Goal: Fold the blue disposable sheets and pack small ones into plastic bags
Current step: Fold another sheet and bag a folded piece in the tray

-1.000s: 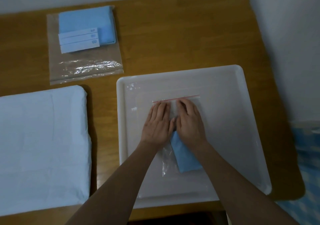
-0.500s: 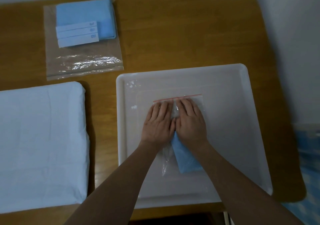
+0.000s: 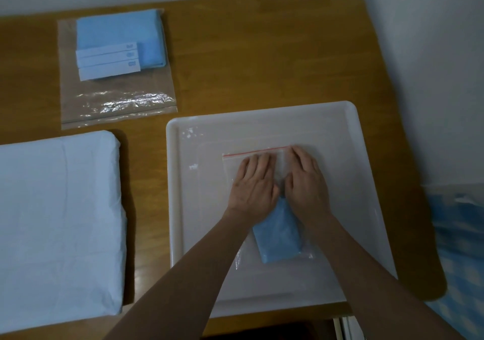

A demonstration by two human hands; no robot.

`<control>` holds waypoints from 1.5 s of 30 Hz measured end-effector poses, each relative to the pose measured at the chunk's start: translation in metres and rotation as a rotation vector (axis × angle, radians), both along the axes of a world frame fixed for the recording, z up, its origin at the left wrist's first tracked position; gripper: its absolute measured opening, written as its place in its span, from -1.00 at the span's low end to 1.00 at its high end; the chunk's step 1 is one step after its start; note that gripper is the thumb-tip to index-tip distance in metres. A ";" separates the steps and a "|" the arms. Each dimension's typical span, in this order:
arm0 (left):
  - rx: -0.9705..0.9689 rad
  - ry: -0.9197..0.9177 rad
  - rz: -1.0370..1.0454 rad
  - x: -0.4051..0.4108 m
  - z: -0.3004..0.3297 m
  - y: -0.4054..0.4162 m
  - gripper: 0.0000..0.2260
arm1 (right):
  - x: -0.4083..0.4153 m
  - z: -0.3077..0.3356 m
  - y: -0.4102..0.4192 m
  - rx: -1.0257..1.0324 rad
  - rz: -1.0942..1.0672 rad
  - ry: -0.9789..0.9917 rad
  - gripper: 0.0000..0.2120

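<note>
- While both flat hands press the clear zip plastic bag (image 3: 251, 161) in the white plastic tray (image 3: 337, 140), the right hand (image 3: 306, 182) has slid outward from the left hand (image 3: 252, 185).
- Folded blue disposable sheet (image 3: 280, 235) lies inside; sealing looks nearly finished.

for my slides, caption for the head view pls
Left hand and right hand press a clear zip bag holding a folded blue sheet flat.

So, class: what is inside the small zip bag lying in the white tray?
A folded blue sheet sits in the near end of the zip bag. Both hands, left and right, press flat on the middle, hiding the sheet's far end.
</note>
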State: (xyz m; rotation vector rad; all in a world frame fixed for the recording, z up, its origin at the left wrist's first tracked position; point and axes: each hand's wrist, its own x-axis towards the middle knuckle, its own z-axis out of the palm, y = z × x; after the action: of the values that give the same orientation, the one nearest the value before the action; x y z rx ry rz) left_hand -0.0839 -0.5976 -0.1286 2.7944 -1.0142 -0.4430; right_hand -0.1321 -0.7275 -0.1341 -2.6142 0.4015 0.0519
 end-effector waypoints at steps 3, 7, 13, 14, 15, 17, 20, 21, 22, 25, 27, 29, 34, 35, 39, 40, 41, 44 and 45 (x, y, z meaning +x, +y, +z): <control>-0.003 0.025 0.050 -0.002 -0.004 -0.009 -0.39 | 0.004 -0.003 -0.002 -0.017 -0.001 0.036 -0.49; -0.011 0.040 0.079 -0.003 -0.007 -0.010 -0.41 | 0.008 -0.005 0.001 -0.125 0.005 0.103 -0.50; -0.021 0.032 0.031 0.008 0.005 -0.005 -0.43 | 0.018 0.007 0.010 -0.186 0.023 0.178 -0.46; -0.025 0.024 0.042 0.009 0.007 -0.002 -0.41 | 0.018 0.005 0.014 -0.142 0.017 0.193 -0.45; -0.035 0.015 0.056 0.009 0.008 0.001 -0.40 | 0.019 0.004 0.016 -0.086 -0.005 0.210 -0.48; -0.045 0.015 0.077 0.008 0.007 0.007 -0.38 | 0.018 0.000 0.019 -0.034 -0.023 0.199 -0.52; -0.061 0.045 0.108 0.009 0.000 0.015 -0.40 | 0.018 0.000 0.025 -0.071 -0.027 0.180 -0.48; -0.073 0.053 0.118 0.010 -0.001 0.015 -0.43 | 0.019 0.002 0.027 -0.071 -0.050 0.201 -0.49; -0.079 0.058 0.116 0.012 -0.002 0.015 -0.47 | 0.021 0.003 0.028 -0.068 -0.069 0.224 -0.49; -0.044 0.038 0.074 0.014 0.003 0.018 -0.50 | 0.026 0.013 0.032 -0.092 -0.085 0.257 -0.44; -0.039 0.017 0.092 0.013 0.006 0.026 -0.49 | 0.026 0.016 0.038 -0.097 -0.042 0.240 -0.40; -0.043 0.003 0.116 0.011 0.006 0.036 -0.48 | 0.026 0.014 0.044 -0.061 0.024 0.218 -0.41; -0.122 0.060 0.163 0.006 -0.004 0.054 -0.48 | 0.023 0.008 0.051 -0.105 0.068 0.246 -0.38; -0.137 0.064 0.176 0.007 -0.004 0.053 -0.48 | 0.023 0.008 0.050 -0.120 0.070 0.259 -0.39; -0.128 0.034 0.193 0.010 0.001 0.050 -0.53 | 0.030 0.016 0.057 -0.147 0.035 0.266 -0.43; -0.129 0.026 0.207 0.011 0.001 0.052 -0.52 | 0.032 0.016 0.062 -0.139 0.048 0.259 -0.42; -0.137 0.017 0.222 0.012 -0.001 0.056 -0.51 | 0.033 0.015 0.067 -0.123 0.073 0.253 -0.42; -0.172 0.018 0.222 0.010 -0.007 0.067 -0.51 | 0.031 0.009 0.074 -0.080 0.135 0.244 -0.39; -0.179 0.029 0.223 0.010 -0.009 0.069 -0.51 | 0.030 0.006 0.074 -0.086 0.140 0.243 -0.38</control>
State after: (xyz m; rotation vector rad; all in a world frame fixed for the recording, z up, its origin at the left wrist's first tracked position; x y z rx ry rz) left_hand -0.0741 -0.5289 -0.1380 2.6896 -0.6875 -0.3451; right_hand -0.1017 -0.6530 -0.1280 -2.7260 0.3083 0.4115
